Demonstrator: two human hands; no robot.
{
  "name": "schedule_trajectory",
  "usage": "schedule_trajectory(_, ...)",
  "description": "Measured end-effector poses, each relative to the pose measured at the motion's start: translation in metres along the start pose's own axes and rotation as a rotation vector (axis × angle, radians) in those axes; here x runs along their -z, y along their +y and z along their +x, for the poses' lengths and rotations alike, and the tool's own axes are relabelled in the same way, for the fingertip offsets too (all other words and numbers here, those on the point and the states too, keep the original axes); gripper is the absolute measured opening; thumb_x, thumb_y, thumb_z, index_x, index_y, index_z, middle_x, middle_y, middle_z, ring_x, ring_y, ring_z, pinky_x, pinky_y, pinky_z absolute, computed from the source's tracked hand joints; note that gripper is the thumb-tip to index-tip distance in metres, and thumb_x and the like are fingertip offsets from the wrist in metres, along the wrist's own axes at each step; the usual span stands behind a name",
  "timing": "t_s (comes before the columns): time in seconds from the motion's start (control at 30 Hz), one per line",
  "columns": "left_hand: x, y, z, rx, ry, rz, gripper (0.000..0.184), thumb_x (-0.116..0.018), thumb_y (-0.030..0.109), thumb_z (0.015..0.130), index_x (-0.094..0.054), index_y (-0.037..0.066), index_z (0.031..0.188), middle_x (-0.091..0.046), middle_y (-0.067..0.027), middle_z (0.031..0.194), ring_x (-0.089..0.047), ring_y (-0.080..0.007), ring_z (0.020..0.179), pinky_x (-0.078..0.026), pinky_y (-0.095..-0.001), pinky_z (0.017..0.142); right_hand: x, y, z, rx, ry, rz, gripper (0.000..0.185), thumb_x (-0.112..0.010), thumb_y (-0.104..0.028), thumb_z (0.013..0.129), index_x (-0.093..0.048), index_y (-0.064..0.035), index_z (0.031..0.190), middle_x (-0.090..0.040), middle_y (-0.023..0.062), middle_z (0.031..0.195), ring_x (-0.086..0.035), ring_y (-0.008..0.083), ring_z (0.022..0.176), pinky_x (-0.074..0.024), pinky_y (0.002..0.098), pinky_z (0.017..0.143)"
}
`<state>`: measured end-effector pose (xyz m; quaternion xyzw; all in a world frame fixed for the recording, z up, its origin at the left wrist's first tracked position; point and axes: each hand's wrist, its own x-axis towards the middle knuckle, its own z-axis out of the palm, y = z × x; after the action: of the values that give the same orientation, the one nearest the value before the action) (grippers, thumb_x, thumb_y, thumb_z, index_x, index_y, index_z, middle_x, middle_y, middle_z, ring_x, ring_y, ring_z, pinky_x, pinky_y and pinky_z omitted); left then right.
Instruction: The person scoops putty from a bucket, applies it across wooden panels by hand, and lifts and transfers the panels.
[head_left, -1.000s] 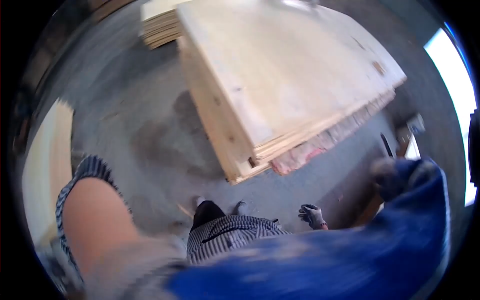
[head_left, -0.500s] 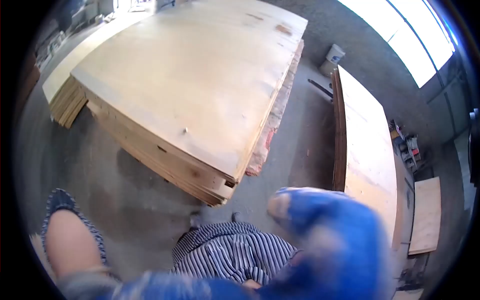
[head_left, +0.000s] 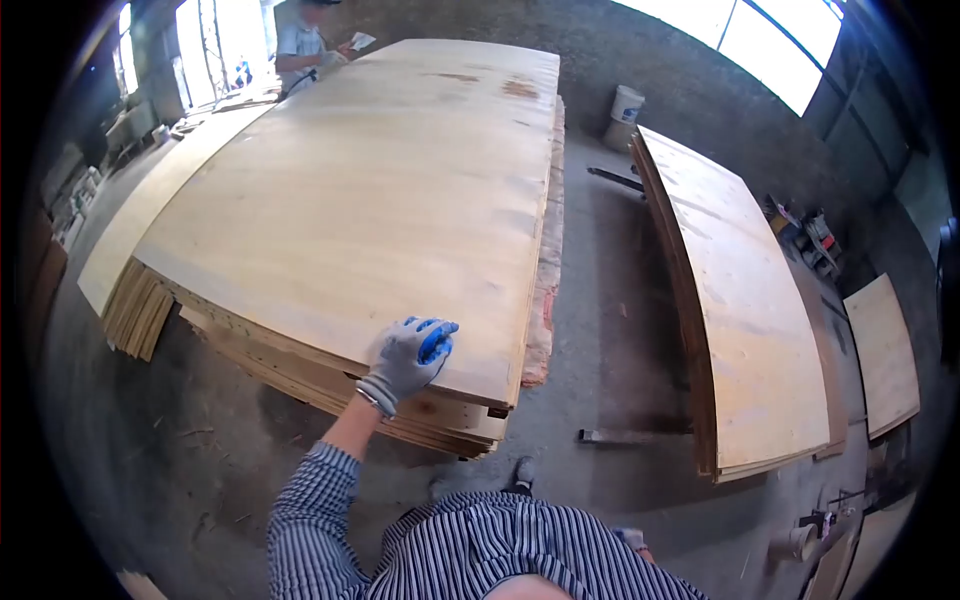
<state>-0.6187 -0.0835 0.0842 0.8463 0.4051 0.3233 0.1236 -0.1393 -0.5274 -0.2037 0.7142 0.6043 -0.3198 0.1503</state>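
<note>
Left hand: over plywood stack's near edge, curled, grip unclear
Right hand: nearer than stack, mostly hidden, cannot tell
White bucket: right of stack

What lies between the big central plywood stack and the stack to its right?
In the head view: mostly grey floor, plus a far bar and a near bar jutting from the right stack toward the central stack.
</note>
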Motion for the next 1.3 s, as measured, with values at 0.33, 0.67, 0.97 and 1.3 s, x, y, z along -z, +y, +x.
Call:
schedule_trajectory(0.33,-0.004,0.003,-0.001,0.076,0.127,0.081,0.022,-0.068,0.02,0.081,-0.07,0.013,0.102,-0.071,-0.0067,0.099,-0.065,-0.0277,0.088,-0.053,-0.0391,0.078,0.026,0.021,0.04,-0.088,0.122,-0.16,0.013,-0.067,-0.023,0.07,-0.068,-0.0135,0.079,-0.069,0.0126,0.082,-0.067,0.0302,0.078,-0.0527,0.0448,0.064)
schedule_trajectory(0.67,0.054,-0.006,-0.143,0.279,0.329,0.068,0.033,-0.072,0.009,0.08,-0.067,0.005,0.112,-0.069,-0.0125,0.109,-0.065,-0.0303,0.101,-0.052,-0.0371,0.088,0.271,-0.15,0.112,0.263,0.278,1.102,0.029,-0.061,-0.01,0.095,-0.064,-0.004,0.123,-0.07,0.0026,0.102,-0.064,0.0093,0.077,-0.0524,0.0241,0.064)
schedule_trajectory(0.97,-0.039,0.08,-0.517,1.578,-0.293,-0.431,0.041,-0.073,0.02,0.082,-0.065,0.003,0.119,-0.072,-0.0066,0.11,-0.066,-0.0156,0.097,-0.051,-0.0315,0.092,0.328,-0.208,0.112,0.421,0.104,0.923,0.032,-0.06,-0.007,0.094,-0.062,0.0019,0.125,-0.07,0.0091,0.109,-0.069,0.0149,0.089,-0.0559,0.0264,0.074)
schedule_trajectory(1.3,-0.059,0.234,-0.487,1.311,-0.719,-0.918,0.04,-0.065,0.022,0.083,-0.066,0.002,0.118,-0.069,-0.0155,0.114,-0.065,-0.0254,0.099,-0.049,-0.0363,0.091,0.332,-0.24,0.106,0.447,0.008,0.726,0.058,-0.071,-0.042,0.089,-0.061,0.0032,0.124,-0.066,0.0052,0.11,-0.06,0.0103,0.091,-0.049,0.0241,0.077)
